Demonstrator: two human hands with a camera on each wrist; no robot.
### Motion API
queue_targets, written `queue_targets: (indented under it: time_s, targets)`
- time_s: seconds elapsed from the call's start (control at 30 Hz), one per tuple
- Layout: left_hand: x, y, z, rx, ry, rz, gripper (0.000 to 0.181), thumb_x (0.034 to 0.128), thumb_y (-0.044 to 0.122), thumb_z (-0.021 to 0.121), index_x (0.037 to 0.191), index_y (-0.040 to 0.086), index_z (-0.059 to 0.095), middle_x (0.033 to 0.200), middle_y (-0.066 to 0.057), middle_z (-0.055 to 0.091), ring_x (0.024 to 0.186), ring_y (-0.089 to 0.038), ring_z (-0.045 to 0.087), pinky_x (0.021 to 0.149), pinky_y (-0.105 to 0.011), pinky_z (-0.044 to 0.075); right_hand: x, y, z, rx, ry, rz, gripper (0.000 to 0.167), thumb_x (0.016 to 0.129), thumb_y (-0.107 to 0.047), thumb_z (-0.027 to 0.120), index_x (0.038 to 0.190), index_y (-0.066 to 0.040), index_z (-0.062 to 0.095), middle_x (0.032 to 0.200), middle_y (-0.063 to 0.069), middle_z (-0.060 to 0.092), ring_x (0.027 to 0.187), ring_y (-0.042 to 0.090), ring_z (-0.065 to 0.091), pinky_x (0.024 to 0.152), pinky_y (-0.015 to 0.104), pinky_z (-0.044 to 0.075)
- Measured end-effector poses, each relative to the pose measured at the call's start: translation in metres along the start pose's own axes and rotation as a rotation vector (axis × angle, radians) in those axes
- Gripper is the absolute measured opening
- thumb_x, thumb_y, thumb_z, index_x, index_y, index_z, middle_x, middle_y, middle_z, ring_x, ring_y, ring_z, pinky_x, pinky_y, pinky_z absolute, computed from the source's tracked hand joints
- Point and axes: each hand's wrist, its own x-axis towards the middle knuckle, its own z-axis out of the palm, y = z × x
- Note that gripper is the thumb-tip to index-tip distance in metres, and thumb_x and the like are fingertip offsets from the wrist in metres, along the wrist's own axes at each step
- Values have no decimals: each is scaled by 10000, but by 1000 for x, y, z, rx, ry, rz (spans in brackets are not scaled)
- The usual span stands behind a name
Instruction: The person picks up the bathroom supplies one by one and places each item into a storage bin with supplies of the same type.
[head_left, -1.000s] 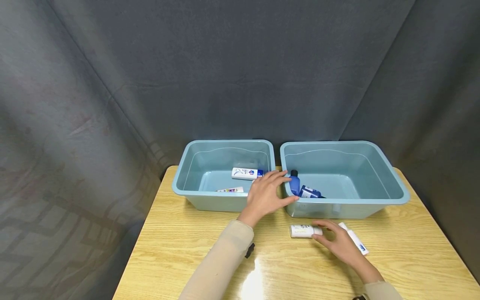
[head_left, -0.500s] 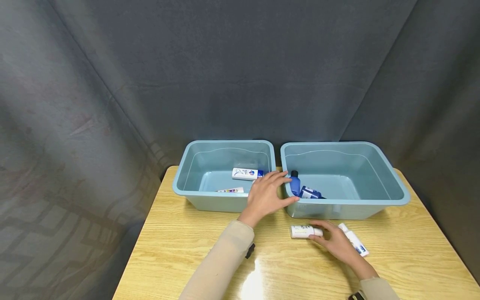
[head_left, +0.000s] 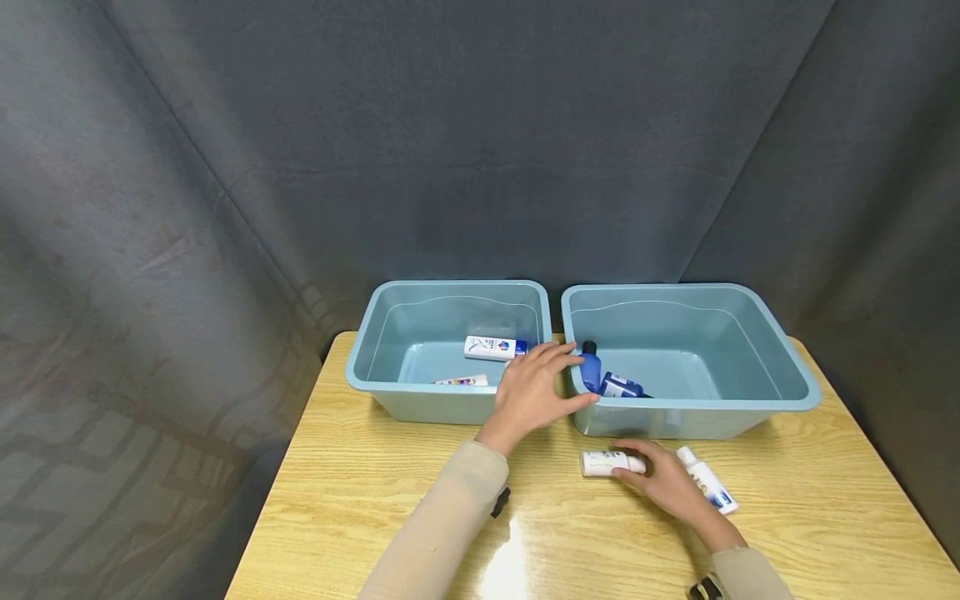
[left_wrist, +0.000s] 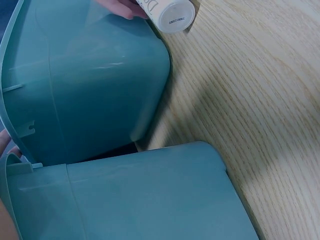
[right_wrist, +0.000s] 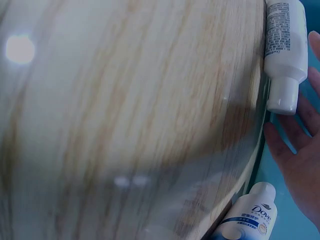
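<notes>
My left hand (head_left: 528, 390) reaches over the inner corner of the two blue bins, its spread fingers and thumb at the rims. On the table before the right bin (head_left: 705, 404) lies a small white bottle (head_left: 600, 463) on its side. Around its cap end is my right hand (head_left: 663, 479), thumb on the near side and fingers on the far side; in the right wrist view those fingers look loose beside the bottle. Behind this hand lies a second white bottle (head_left: 712, 482), labelled Dove (right_wrist: 250, 215) in the right wrist view, partly covered in the head view.
Inside the left bin (head_left: 427, 387) are a white bottle with a blue cap (head_left: 491, 347) and a printed tube (head_left: 462, 380). Two blue bottles, one upright-looking (head_left: 590, 371) and one tilted (head_left: 621, 386), sit in the right bin's near left corner. A grey curtain (head_left: 480, 167) hangs behind.
My right hand has edged slightly left along the white bottle, uncovering more of the Dove bottle. The white bottle and my left hand stay nearly where they were.
</notes>
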Motion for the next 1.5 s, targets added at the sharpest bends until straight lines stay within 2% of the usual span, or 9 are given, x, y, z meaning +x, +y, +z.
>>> queue_targets:
  time_s: [0.2,0.43,0.67,0.83,1.03,1.3,1.5]
  targets:
    - [0,0,0,5,-4,-2,698,846,788,489,1410,380,539,1544,154,384,1420,-141,347,1079,-497,384,1,-3,1,6,-25,44,450,856,-307,783,1233,-84,681,1197,149,668,1129,388,601,943,577,461]
    - [0,0,0,8,-3,-4,700,844,794,482,1410,385,538,1544,164,379,1425,-122,332,1082,-488,384,2,-2,3,-15,-13,36,446,839,-299,800,1222,-96,691,1186,150,677,1098,376,619,934,570,468]
    - [-1,0,0,16,-4,-2,709,844,800,470,1413,383,535,1546,161,377,1426,-123,330,1080,-485,388,4,0,7,25,-34,26,431,810,-199,826,1206,-90,696,1162,119,685,1074,323,620,932,528,470]
    - [-1,0,0,11,-1,0,705,846,796,475,1411,379,539,1546,157,380,1427,-125,330,1080,-491,389,4,1,9,25,-49,-3,395,798,-118,822,1175,-78,708,1153,117,686,1070,333,623,926,513,483]
    - [0,0,0,10,-2,-2,701,846,794,478,1409,380,541,1545,160,381,1428,-124,328,1079,-496,389,4,2,11,14,-59,3,375,811,-96,807,1173,-86,709,1165,132,680,1073,340,624,912,497,495]
    - [0,0,0,17,-9,-6,701,848,794,475,1412,381,537,1547,161,376,1428,-123,328,1078,-483,391,4,1,10,7,-29,0,381,801,-100,815,1166,-67,710,1169,152,688,1076,378,633,918,553,494]
    - [0,1,0,17,-7,-3,700,849,791,477,1412,380,538,1546,159,379,1427,-127,331,1074,-480,396,3,-1,9,17,-28,29,386,815,-97,805,1187,-76,704,1180,126,691,1108,347,624,935,534,490]
